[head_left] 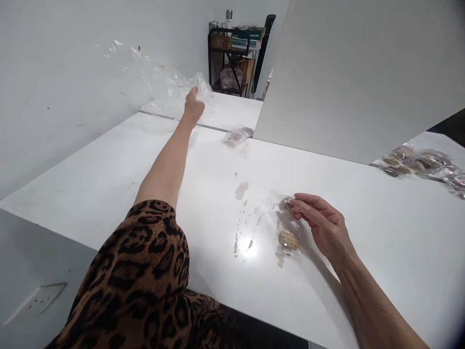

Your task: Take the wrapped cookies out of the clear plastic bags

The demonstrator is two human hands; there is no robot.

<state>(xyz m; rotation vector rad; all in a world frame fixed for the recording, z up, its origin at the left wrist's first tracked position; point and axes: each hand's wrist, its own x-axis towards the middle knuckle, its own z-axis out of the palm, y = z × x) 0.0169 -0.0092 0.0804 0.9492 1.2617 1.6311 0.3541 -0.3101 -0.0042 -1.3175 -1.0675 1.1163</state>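
apparently shifting clear plastic film (170, 87), gripped in left hand (195, 107)
right hand (323, 223) pinches wrapper (286, 202); next likely calls for releasing film.

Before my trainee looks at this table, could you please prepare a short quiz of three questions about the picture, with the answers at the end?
1. Which hand is at the clear plastic, left or right?
2. True or false: the right hand is touching the wall socket.
3. Where does the yellowish wrapped item lie?
a) on the black rack
b) on the sleeve
c) on the white table, near the right hand

Key:
1. The left hand.
2. False; the fingertips of the right hand are at a small shiny wrapped item.
3. c
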